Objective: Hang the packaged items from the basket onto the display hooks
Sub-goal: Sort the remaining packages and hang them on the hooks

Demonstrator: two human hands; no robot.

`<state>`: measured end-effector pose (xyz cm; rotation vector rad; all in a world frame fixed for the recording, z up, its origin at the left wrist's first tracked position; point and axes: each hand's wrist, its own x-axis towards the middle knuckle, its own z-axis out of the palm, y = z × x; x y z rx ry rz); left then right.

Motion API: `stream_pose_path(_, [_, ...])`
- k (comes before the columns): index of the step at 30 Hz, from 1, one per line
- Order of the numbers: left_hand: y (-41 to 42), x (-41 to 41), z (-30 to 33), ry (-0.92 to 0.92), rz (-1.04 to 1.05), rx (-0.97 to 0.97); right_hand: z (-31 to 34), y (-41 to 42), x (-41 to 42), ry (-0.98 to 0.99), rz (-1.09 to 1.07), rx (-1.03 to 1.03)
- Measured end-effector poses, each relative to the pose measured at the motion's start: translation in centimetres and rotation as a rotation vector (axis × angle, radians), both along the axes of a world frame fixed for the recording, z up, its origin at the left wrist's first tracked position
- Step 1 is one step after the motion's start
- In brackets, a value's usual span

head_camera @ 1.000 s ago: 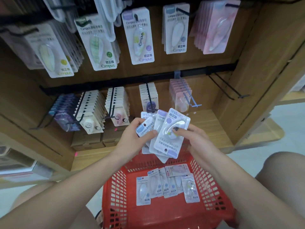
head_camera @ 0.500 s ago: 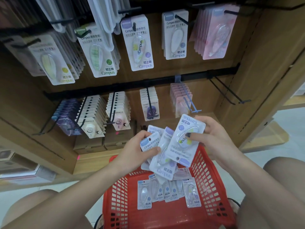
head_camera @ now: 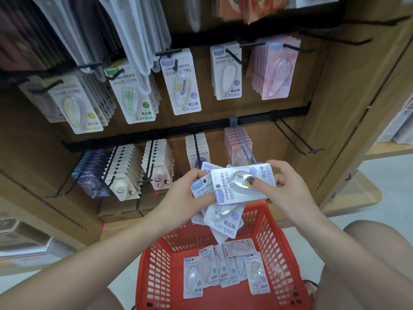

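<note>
The left hand (head_camera: 185, 193) grips a bunch of packs (head_camera: 221, 222) above the red basket (head_camera: 272, 231). The right hand (head_camera: 283, 186) pinches one pack (head_camera: 234, 186), not hung yet. More packs lie in the basket, so lots is left, and one hook (head_camera: 297, 139) looks bare

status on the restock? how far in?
Done: most display hooks already carry packs. In hand: left hand holds a fanned stack; right hand grips one pack. Left: several packs in the red basket; the empty hooks at right.
</note>
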<state>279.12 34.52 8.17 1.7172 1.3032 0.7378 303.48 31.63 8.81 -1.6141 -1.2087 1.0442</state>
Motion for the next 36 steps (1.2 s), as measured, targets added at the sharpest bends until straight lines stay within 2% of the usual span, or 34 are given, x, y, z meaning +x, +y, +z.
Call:
stream_pose_path(7, [2.7,0.6,3.3,0.011,0.064,0.093,2.4,0.9,1.3,-0.048,-0.029,0.001])
stream_pose_path(12, [3.7,-0.2,5.1,-0.010,0.098,0.133,3.8,1.8,0.6,-0.054,0.114,0.027])
stream_pose_path(15, [4.3,-1.7,5.7,-0.031,0.166,0.160,4.5,3.1,-0.3,0.148,0.180,0.010])
stream_pose_path(19, [5.0,-4.6,6.4,-0.034,0.260,0.209,6.8,4.4,-2.9,0.659,0.238,-0.072])
stream_pose_path(22, [5.2,-6.3,6.8,-0.052,0.298,0.226,8.4,5.0,-5.8,0.955,0.275,-0.073])
stream_pose_path(24, [5.5,-7.1,6.9,-0.056,0.307,0.237,9.0,5.3,-7.6,1.086,0.280,-0.054])
stream_pose_path(30, [5.8,-8.0,7.4,-0.081,0.295,0.256,9.2,5.8,-10.7,1.134,0.185,0.089])
stream_pose_path(36, [6.2,-8.3,7.7,-0.095,0.289,0.261,8.4,4.7,-11.3,1.107,0.205,0.152])
